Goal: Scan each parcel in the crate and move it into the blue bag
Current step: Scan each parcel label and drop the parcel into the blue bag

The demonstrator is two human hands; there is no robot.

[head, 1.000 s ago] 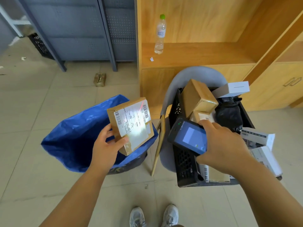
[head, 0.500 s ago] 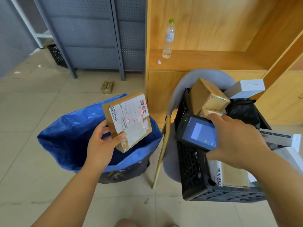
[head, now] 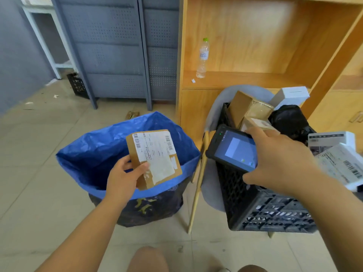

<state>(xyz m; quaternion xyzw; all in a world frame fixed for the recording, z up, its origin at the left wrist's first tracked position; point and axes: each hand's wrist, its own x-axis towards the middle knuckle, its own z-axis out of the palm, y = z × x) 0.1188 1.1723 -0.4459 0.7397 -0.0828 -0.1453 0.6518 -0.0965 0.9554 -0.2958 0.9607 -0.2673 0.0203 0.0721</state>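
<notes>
My left hand [head: 122, 178] grips a flat brown cardboard parcel [head: 155, 157] with a white barcode label, held tilted just above the open mouth of the blue bag [head: 94, 152]. My right hand [head: 279, 163] holds a black handheld scanner [head: 232, 149], screen up, over the left edge of the black plastic crate [head: 261, 211]. The crate holds several parcels: a brown box [head: 245, 107], a black plastic-wrapped one [head: 288, 119], and white labelled boxes [head: 337, 163] at the right.
The crate rests on a grey chair [head: 213, 185] with wooden legs. Behind stands a wooden cabinet [head: 245, 46] with a water bottle [head: 203, 58] on its shelf. Grey metal shelving [head: 117, 50] and a small black crate [head: 77, 88] lie at the back left. Tiled floor surrounds the bag.
The parcel has sunk lower toward the bag's mouth and the red scan light on its label is gone. The scanner hand stays over the crate; the view has shifted closer.
</notes>
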